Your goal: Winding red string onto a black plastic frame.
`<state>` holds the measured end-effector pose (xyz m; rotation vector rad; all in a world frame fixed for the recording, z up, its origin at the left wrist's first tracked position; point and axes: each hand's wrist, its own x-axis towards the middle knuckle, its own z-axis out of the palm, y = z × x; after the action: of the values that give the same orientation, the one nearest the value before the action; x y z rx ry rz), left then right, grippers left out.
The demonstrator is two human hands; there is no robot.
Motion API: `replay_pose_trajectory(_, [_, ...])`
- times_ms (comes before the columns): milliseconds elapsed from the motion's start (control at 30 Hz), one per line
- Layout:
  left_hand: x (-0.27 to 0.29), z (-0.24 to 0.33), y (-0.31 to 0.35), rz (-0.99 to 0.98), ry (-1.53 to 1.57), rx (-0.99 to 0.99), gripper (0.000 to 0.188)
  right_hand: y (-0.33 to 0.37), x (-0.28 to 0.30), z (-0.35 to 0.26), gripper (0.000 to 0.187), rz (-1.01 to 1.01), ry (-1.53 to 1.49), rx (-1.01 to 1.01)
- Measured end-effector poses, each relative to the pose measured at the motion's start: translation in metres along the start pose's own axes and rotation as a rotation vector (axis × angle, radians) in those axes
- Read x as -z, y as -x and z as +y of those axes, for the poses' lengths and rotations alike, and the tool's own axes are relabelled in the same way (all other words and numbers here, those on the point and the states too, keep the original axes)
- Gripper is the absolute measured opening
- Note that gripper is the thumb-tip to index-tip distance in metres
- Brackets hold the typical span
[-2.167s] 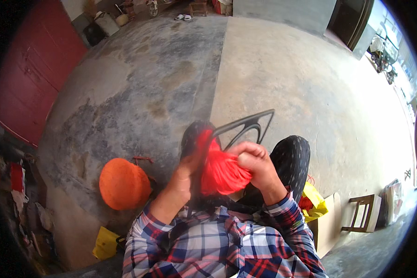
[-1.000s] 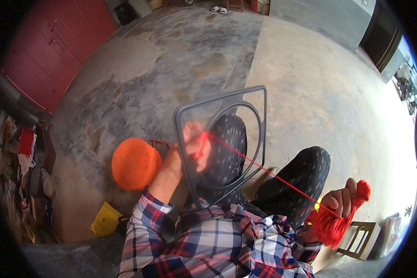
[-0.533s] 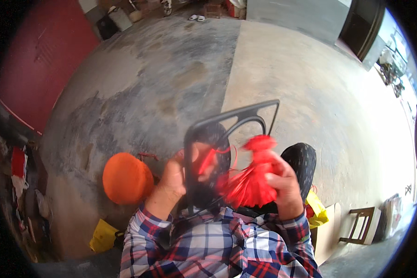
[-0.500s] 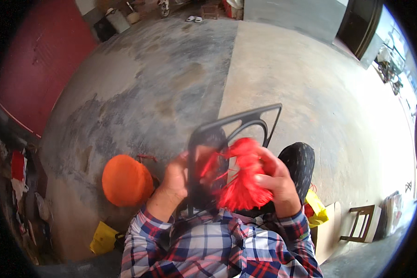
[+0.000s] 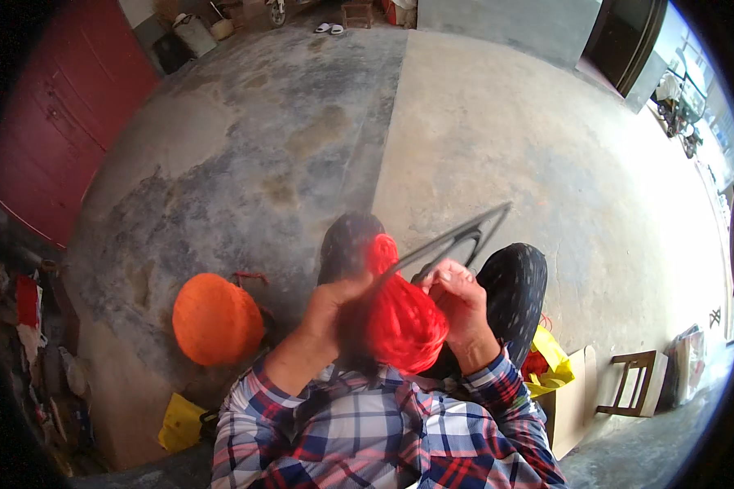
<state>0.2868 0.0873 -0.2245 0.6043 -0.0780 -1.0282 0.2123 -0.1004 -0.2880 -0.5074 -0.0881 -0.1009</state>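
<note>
A dark, thin-barred frame [image 5: 465, 232] with a curved inner bar is tilted almost edge-on above my lap. My left hand [image 5: 328, 316] is closed on its near left side, the fingers mostly hidden and blurred. A bundle of red strands, like a tassel [image 5: 408, 326], hangs between my hands; part of it shows on the far side of the frame bar. My right hand [image 5: 458, 306] has its fingers curled together at the tassel's upper right, close to the bar. Exactly how the strands pass the frame is hard to see.
A round orange object [image 5: 218, 319] sits on the floor left of my legs, with a yellow bag [image 5: 183, 421] nearer me. To the right are another yellow bag [image 5: 553, 367] with red inside, a cardboard piece [image 5: 577, 399] and a small wooden stool [image 5: 630, 383]. Clutter lines the left edge.
The frame has turned from facing up to nearly edge-on. The tassel has shifted left and its strands are gathered more roundly. My right hand has moved slightly left toward the bar.
</note>
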Motion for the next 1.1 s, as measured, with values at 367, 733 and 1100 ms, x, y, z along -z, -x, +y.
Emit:
replay_pose_trajectory(367, [0.016,-0.012,-0.003,-0.006,-0.225,0.109,0.06,-0.02,-0.011,-0.004,0.046,0.148,-0.213,-0.141])
replay_pose_trajectory(733, [0.057,0.021,-0.003,-0.081,-0.123,-0.138,0.036,0.056,-0.001,-0.058,0.054,-0.127,-0.258,0.402])
replay_pose_trajectory(1100, [0.067,0.029,0.006,0.086,-0.251,-0.294,0.038,0.062,0.062,-0.083,0.035,0.126,-0.043,0.244])
